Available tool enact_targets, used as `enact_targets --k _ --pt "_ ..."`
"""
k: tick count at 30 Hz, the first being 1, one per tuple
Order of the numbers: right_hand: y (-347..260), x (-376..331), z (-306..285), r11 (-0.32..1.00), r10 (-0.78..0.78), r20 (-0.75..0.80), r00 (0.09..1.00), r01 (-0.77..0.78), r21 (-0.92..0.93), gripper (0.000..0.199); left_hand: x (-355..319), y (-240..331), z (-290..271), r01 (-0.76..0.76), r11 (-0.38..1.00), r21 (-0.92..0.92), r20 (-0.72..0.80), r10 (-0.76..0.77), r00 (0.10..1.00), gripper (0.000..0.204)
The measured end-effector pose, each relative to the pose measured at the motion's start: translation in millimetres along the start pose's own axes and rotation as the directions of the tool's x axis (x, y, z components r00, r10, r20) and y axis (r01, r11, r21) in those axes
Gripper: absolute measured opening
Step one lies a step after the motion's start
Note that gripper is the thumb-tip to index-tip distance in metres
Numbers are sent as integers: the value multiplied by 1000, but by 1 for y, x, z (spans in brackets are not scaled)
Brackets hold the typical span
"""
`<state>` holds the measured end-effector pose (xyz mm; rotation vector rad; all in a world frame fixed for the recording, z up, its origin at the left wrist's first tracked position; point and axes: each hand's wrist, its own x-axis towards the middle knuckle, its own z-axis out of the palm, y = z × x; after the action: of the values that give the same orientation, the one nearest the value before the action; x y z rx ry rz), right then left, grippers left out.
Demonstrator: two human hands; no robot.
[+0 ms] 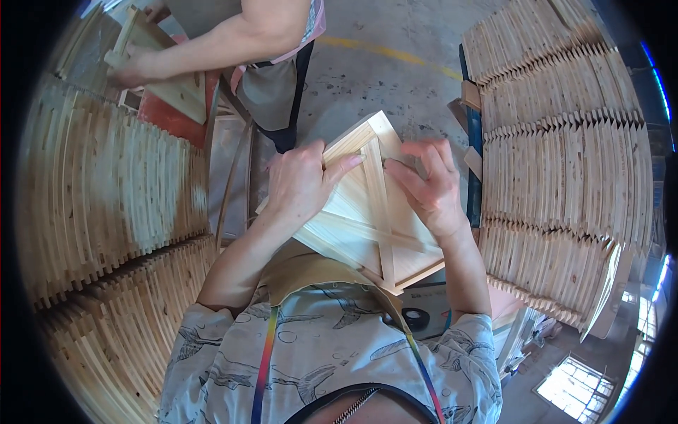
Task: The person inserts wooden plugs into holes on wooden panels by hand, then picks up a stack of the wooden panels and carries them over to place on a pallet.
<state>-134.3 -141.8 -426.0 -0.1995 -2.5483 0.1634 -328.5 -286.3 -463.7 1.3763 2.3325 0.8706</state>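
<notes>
I hold a square frame of pale wood [367, 212] with crossing inner slats in front of my chest, tilted like a diamond. My left hand [300, 182] grips its upper left edge, the thumb lying over the top rail. My right hand [427, 185] rests on the frame's right side, fingers curled against the slats near the top corner. The frame's lower corner points toward my patterned shirt.
Tall stacks of similar wooden pieces [113, 212] fill the left side, and more stacks [565, 162] rise on the right. Another person [268, 63] stands across from me, a hand [131, 67] on a wooden piece over a red surface [166, 116]. Grey concrete floor [381, 71] lies between.
</notes>
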Motion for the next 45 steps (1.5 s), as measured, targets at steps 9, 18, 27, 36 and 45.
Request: enact_targets --k 9,18,27,36,45 --pt "-2 2 3 996 -89 25 996 89 -28 34 -1 -6 0 -4 1000 -6 1 4 1000 69" --pt "-7 4 7 1000 -7 27 1000 7 0 43 2 -3 -4 13 999 -39 9 -13 1000 70" --pt "-18 8 13 909 381 -39 924 -367 197 34 3 -8 -2 9 1000 -30 22 -8 1000 72" --pt "1 9 4 502 436 483 759 -651 570 30 3 -10 0 -19 999 -34 -9 19 1000 72" --pt "20 13 10 495 371 634 679 -722 484 29 2 -10 -2 -11 997 -75 25 13 1000 72"
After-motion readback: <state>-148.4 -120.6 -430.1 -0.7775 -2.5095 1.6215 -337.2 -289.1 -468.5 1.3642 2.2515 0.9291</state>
